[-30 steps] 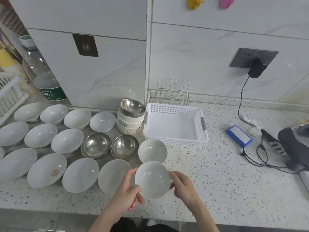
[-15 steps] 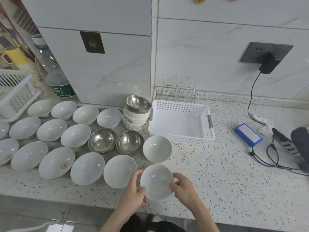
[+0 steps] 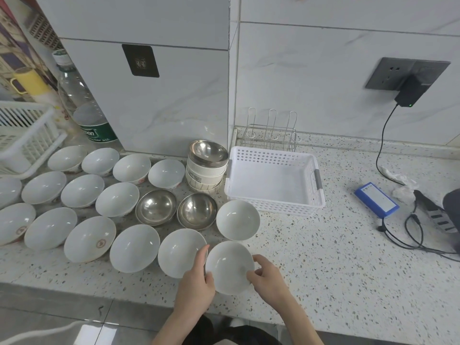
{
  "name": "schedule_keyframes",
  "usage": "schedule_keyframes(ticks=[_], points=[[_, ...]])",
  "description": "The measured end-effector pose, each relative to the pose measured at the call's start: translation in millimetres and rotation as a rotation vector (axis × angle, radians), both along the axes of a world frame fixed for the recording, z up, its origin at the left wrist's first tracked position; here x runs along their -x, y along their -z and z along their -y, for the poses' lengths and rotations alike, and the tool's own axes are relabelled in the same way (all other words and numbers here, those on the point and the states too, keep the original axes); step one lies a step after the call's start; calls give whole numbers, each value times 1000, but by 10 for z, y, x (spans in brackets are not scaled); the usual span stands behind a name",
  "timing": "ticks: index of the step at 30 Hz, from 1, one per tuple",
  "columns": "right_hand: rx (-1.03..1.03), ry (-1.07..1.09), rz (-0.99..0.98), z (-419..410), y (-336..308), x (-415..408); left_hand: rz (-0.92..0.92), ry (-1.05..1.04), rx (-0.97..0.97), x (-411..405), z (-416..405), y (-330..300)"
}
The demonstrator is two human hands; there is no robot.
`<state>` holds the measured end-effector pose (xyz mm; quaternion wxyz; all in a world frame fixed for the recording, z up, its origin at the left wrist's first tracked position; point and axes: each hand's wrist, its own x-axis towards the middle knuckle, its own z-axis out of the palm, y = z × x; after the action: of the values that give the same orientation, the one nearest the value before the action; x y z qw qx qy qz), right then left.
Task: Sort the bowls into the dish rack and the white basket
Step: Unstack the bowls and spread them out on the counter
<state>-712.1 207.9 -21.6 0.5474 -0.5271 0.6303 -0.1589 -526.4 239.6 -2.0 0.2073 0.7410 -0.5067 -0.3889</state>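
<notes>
Moved since a second ago: held white bowl [image 3: 229,267] now lower in frame, at the counter's near edge, both hands still on it; rows of bowls sit further right in frame as the view has swung.

Item 1, counter [image 3: 323,257]: speckled stone, fills the lower two thirds of the frame.

Item 2, white basket [image 3: 273,204]: perforated plastic, centre of frame, nothing inside.

Item 3, dish rack [image 3: 271,130]: thin wire, just behind the basket against the wall, no bowls in it.

Item 4, unsorted white bowls [image 3: 134,247]: three loose rows across the left half; one more [image 3: 237,219] just above the held bowl.

Item 5, steel bowls [image 3: 156,206]: two side by side, centre; a third tops the stack [image 3: 207,165] just left of the basket.

Item 6, held white bowl: lower centre, mouth up; whether it touches the counter cannot be told.

Item 7, left hand [image 3: 196,287]: grip clenched on the bowl's left rim.

Item 8, right hand [image 3: 267,276]: fingers curled round the right rim, grasping it.

Handling note (judgement): sorting looks barely begun. Lift the bowl straight up to clear its neighbours on the left and above, carry it level toward the upper centre, and lower it in before letting go. If the rack is meant, tilt it on edge between the wires and check it stands; glazed ware is likely to be slippery.
</notes>
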Motion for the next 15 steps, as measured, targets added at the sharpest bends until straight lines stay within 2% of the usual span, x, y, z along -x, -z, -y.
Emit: schedule_keyframes(ticks=[10,12,15], points=[[-6,27,20,-49,17,6,34,40,-69,-37,54,-26],[-12,41,-24,-45,-4,-11,58,53,-102,-80,82,-33],[23,125,-188,-3,-97,0,73,31,-114,-212,151,-63]])
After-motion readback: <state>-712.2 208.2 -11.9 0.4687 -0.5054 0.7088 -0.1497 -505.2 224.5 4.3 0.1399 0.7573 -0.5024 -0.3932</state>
